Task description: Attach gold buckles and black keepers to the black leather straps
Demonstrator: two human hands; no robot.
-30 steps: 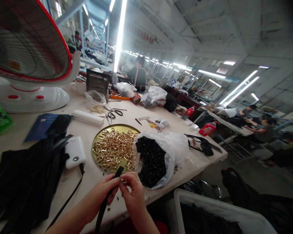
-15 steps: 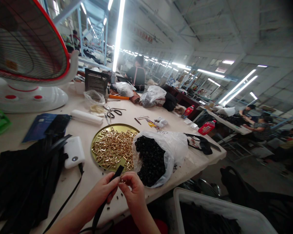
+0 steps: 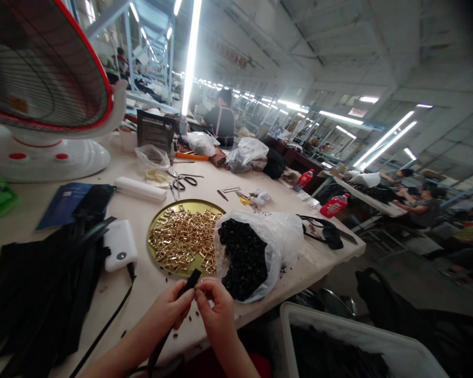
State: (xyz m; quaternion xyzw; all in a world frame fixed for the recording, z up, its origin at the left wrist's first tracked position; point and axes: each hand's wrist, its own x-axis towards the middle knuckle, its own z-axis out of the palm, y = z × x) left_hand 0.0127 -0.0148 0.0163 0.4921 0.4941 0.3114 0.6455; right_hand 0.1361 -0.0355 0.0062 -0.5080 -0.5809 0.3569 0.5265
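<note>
My left hand (image 3: 175, 304) is closed on a flat black strap (image 3: 191, 280). The strap's short end sticks up past the thumb, and its long tail hangs down below the wrist. Close against it, my right hand (image 3: 216, 302) pinches with thumb and forefinger; a small gold glint shows at the fingertips, too small to make out fully. Just beyond the hands lies a round gold tray (image 3: 153, 247) heaped with small gold metal buckles (image 3: 185, 233). To its right, an open clear plastic bag (image 3: 283, 239) holds many small black pieces (image 3: 242, 257).
A white power bank (image 3: 120, 245) with a cable and a pile of black straps (image 3: 35, 283) lie at left, below a fan (image 3: 55, 152). Scissors (image 3: 183, 181) rest behind the tray. A white bin (image 3: 358, 336) stands right, below the table edge. Co-workers sit farther off.
My hands stay together in nearly the same place. The right fingertips have shifted very slightly against the left, and the strap end has tilted a little.
</note>
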